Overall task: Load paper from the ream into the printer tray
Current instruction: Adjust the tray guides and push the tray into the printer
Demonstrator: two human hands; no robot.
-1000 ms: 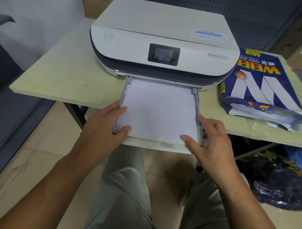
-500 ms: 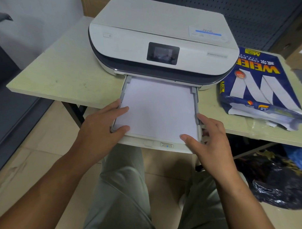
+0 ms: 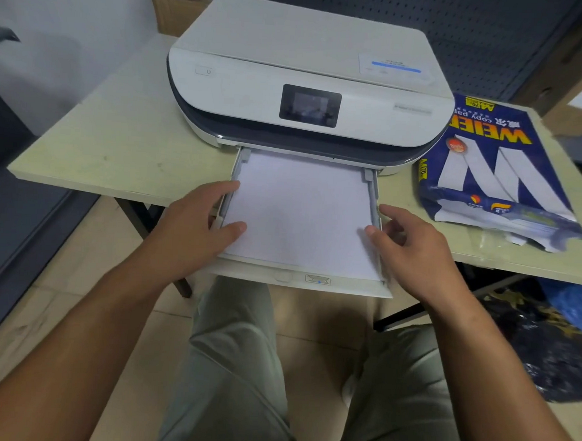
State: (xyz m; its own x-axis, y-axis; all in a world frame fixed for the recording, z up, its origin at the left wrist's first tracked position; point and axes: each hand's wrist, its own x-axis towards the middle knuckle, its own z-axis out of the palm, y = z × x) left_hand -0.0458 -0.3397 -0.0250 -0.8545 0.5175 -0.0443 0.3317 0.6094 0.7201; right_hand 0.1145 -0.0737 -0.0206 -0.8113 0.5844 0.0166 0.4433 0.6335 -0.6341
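Note:
The white printer [image 3: 308, 72] stands on the pale table with its paper tray [image 3: 300, 281] pulled out toward me over the table's front edge. A stack of white paper [image 3: 303, 214] lies flat in the tray between the grey side guides. My left hand [image 3: 197, 230] rests on the tray's left side, thumb on the paper and fingers over the left guide. My right hand [image 3: 414, 247] sits at the right side, thumb tip touching the paper's edge and fingers spread outside the right guide. The torn-open blue ream wrapper [image 3: 496, 171] lies to the right of the printer.
The table [image 3: 114, 141] has bare surface to the printer's left. Cardboard boxes [image 3: 574, 98] stand at the far right and behind the printer. A black plastic bag [image 3: 549, 354] lies on the floor under the table's right side. My knees are below the tray.
Both hands have slid a little farther along the tray's sides toward the printer. The right hand has left the tray's front corner and its fingers are more spread.

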